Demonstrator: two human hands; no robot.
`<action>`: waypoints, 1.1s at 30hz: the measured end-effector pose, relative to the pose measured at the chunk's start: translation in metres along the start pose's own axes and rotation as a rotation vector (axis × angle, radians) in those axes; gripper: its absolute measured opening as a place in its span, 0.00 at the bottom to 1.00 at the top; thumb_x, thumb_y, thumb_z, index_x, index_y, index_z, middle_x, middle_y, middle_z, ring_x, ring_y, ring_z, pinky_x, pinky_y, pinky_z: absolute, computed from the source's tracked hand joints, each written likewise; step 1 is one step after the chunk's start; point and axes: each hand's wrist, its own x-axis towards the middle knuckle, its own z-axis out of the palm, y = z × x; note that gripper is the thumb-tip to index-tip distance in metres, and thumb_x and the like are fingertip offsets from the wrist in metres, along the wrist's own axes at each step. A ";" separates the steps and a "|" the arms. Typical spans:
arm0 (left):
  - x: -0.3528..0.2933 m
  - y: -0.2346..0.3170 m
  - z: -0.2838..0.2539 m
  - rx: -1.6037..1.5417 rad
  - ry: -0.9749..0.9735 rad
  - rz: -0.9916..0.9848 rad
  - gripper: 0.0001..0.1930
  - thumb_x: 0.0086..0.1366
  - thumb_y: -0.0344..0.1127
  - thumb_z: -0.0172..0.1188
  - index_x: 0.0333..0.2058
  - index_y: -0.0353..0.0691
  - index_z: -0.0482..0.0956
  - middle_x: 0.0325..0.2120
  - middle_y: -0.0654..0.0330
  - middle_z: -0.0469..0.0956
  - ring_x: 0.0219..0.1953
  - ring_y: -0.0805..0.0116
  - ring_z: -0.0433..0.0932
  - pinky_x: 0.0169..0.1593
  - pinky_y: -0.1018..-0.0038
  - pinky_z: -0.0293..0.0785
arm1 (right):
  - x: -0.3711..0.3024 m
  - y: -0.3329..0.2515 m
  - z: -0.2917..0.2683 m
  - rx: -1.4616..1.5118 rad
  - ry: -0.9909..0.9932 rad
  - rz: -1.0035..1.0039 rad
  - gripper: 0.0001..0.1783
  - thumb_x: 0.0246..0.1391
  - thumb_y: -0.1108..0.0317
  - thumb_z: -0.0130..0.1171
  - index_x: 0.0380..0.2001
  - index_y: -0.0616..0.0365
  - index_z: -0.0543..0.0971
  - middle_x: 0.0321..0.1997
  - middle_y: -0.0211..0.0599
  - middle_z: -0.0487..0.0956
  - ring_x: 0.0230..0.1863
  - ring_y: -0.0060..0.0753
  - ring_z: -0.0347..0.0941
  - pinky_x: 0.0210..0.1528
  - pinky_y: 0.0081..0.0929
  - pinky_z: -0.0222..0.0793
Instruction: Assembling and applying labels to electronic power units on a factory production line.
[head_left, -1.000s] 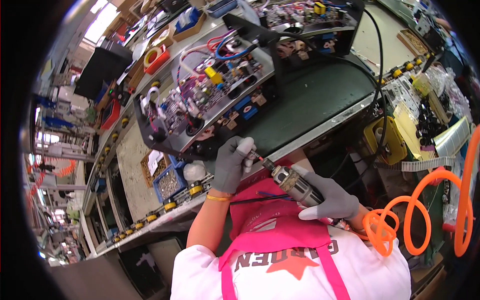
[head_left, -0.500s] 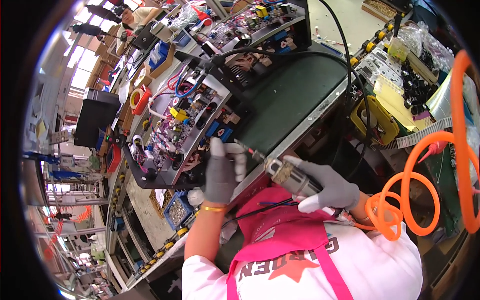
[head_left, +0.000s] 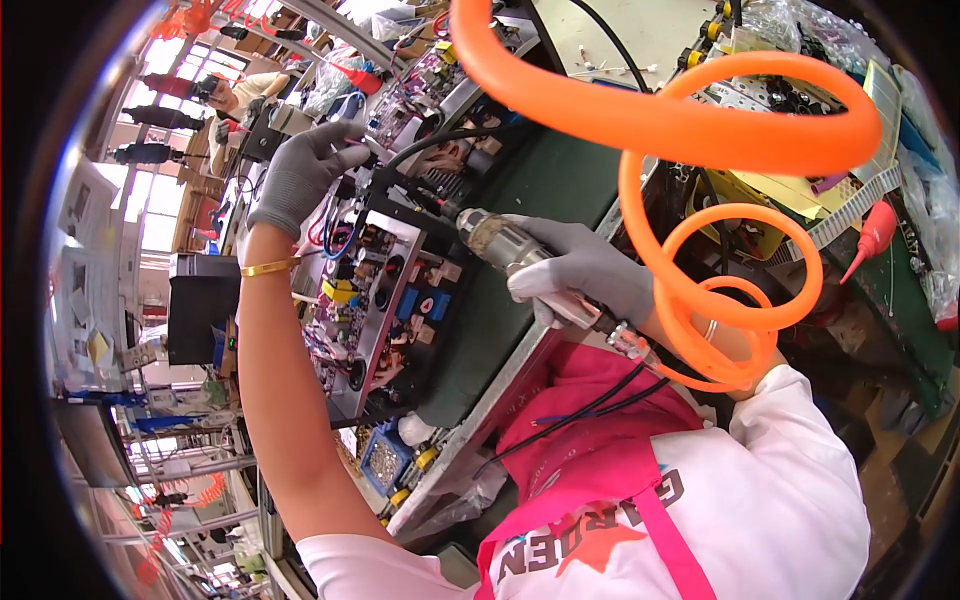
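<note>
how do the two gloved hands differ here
The left hand reaches out near the black frame, while the right hand wraps around the metallic power tool. The left hand is farther from the pink apron; the right hand is nearer. Both wear grey gloves.

Dark capital lettering (head_left: pixel 541 551), upside down, across white shirt (head_left: pixel 785 500) front.

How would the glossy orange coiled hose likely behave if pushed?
The orange hose would likely sway springily, since its loops hang in wide, round curves. It might also tug the silver cylindrical tool in the right hand, as its lower end runs there.
</note>
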 end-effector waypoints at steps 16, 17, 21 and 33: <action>0.021 0.009 0.000 0.133 -0.133 -0.035 0.13 0.56 0.36 0.64 0.35 0.32 0.80 0.24 0.61 0.80 0.28 0.78 0.74 0.36 0.77 0.70 | 0.040 0.001 -0.010 0.092 -0.062 0.006 0.40 0.40 0.66 0.61 0.59 0.63 0.60 0.29 0.39 0.74 0.18 0.27 0.74 0.20 0.23 0.73; 0.021 0.012 0.001 0.130 -0.132 -0.030 0.13 0.56 0.36 0.64 0.35 0.32 0.80 0.24 0.61 0.80 0.28 0.78 0.74 0.36 0.77 0.70 | 0.040 0.000 -0.011 0.078 -0.060 0.001 0.40 0.41 0.66 0.61 0.59 0.63 0.59 0.29 0.39 0.74 0.18 0.27 0.74 0.20 0.23 0.73; 0.023 0.013 0.004 0.174 -0.100 -0.028 0.11 0.55 0.35 0.64 0.33 0.32 0.81 0.23 0.62 0.79 0.27 0.77 0.73 0.35 0.78 0.69 | 0.036 -0.006 -0.005 0.135 -0.049 0.034 0.35 0.43 0.64 0.60 0.55 0.64 0.63 0.28 0.38 0.74 0.19 0.25 0.74 0.20 0.22 0.73; 0.022 0.011 0.006 0.214 -0.075 -0.027 0.13 0.55 0.38 0.65 0.34 0.33 0.81 0.22 0.55 0.80 0.25 0.71 0.76 0.34 0.74 0.72 | 0.035 -0.010 0.016 0.352 -0.046 0.078 0.21 0.52 0.59 0.57 0.46 0.57 0.69 0.27 0.34 0.74 0.20 0.22 0.74 0.18 0.18 0.72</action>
